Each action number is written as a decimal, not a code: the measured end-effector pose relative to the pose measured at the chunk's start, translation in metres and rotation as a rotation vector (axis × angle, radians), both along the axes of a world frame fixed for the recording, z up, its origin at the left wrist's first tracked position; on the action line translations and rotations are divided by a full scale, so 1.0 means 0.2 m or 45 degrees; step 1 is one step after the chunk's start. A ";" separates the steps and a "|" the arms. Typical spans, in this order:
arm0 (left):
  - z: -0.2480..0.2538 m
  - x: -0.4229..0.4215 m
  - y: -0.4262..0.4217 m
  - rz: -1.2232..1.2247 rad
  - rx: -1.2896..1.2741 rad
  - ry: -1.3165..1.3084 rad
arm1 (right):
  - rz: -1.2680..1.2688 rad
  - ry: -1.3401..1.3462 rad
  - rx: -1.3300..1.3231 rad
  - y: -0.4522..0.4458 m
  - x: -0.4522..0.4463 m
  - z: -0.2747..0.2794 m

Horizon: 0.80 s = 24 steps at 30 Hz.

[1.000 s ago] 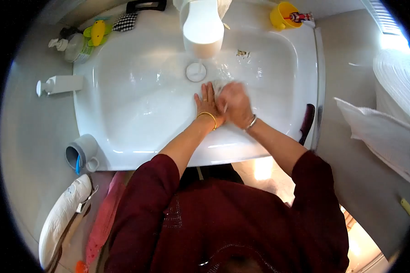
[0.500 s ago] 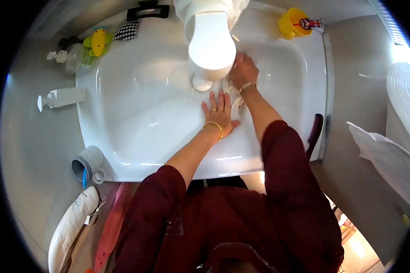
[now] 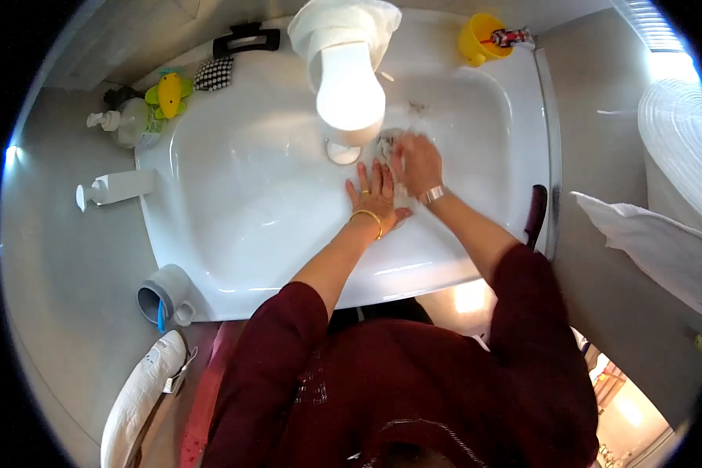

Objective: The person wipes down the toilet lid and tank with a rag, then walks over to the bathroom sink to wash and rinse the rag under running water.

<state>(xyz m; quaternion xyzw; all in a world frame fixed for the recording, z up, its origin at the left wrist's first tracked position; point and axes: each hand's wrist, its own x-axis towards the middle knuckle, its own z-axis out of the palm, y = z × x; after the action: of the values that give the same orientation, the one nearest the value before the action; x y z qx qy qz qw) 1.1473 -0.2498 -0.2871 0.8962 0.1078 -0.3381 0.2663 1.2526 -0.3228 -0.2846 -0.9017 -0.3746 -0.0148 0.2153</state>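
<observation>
My left hand (image 3: 374, 204) lies flat with fingers spread on the floor of the white sink (image 3: 234, 234), a ring and a gold bangle on it. Close beside it, my right hand (image 3: 420, 165) is curled and slightly blurred, with a bracelet at the wrist. A wet, pale cloth (image 3: 386, 146) shows at its fingertips; most of it is hidden by my hands. Just beyond my left fingertips stands a round white drain plug (image 3: 342, 152). Above them juts the white faucet (image 3: 352, 86), its top wrapped in white material. A dark smudge (image 3: 417, 107) marks the basin behind my right hand.
On the left are pump bottles (image 3: 126, 187), a grey mug (image 3: 164, 295) and a yellow-green toy (image 3: 168, 95). A black hair clip (image 3: 246, 39) lies at the back. To the right are a yellow cup (image 3: 482, 40), a dark comb (image 3: 536, 214) and a white roll (image 3: 678, 140).
My right hand has drawn back toward me, its forearm swung to the right. The dark smudge on the basin has come into sight. My left hand stays pressed in place.
</observation>
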 end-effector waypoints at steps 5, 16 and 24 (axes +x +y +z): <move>-0.09 -0.02 -0.02 0.044 0.036 -0.090 | 0.227 -0.196 -0.279 0.04 0.14 -0.22; -0.10 -0.01 -0.02 0.035 0.056 -0.088 | -0.011 -0.034 -0.558 0.08 0.21 -0.34; -0.05 -0.06 -0.02 0.080 0.063 -0.290 | -0.161 -0.158 -0.173 -0.01 0.24 -0.15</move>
<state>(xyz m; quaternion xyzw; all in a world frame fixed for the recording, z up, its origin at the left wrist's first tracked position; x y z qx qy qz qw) 1.1347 -0.2533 -0.2968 0.9313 0.1129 -0.2227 0.2651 1.3001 -0.3255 -0.3146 -0.9334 -0.3298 -0.0587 0.1289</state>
